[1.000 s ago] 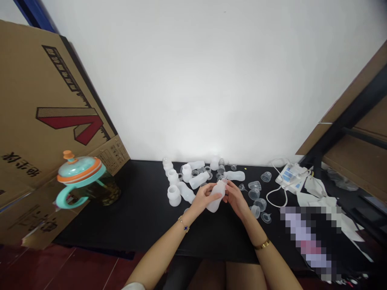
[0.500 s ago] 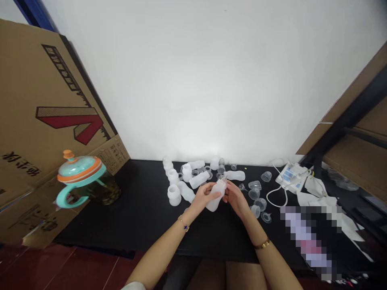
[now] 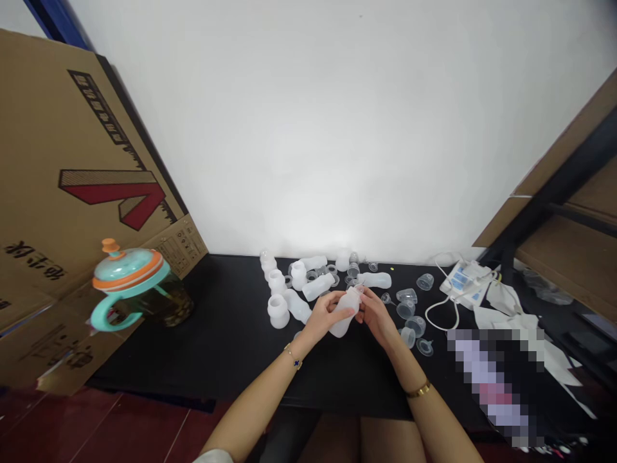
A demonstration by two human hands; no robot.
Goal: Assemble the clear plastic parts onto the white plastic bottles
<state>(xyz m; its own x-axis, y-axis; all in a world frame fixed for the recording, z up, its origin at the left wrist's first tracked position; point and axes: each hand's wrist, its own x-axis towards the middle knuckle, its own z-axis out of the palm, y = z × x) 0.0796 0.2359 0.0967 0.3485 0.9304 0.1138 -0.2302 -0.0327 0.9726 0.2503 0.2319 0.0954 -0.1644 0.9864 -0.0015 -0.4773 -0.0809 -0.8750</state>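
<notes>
My left hand [image 3: 322, 317] is wrapped round the body of a milky white baby bottle [image 3: 341, 324], tilted with its neck away from me. The fingers of my right hand [image 3: 376, 315] are closed at its neck, on a small clear top piece [image 3: 357, 289] partly hidden by them. Behind my hands lie more white bottles, among them one on its side [image 3: 318, 287] and another [image 3: 376, 280]. Short, wide-necked white bottle parts [image 3: 278, 311] stand to the left. Right of my right hand are clear cups [image 3: 415, 326] and a clear nipple [image 3: 425, 347].
A lidded jug [image 3: 130, 283] with a turquoise handle stands at the left by a large cardboard box [image 3: 96, 141]. On the right of the black table [image 3: 231, 360] lie a white power strip [image 3: 463, 283] with cables, papers and a pixelated patch. A white wall rises behind.
Almost nothing differs. Both hands keep their hold on the bottle, with only a slight shift of the fingers at its neck.
</notes>
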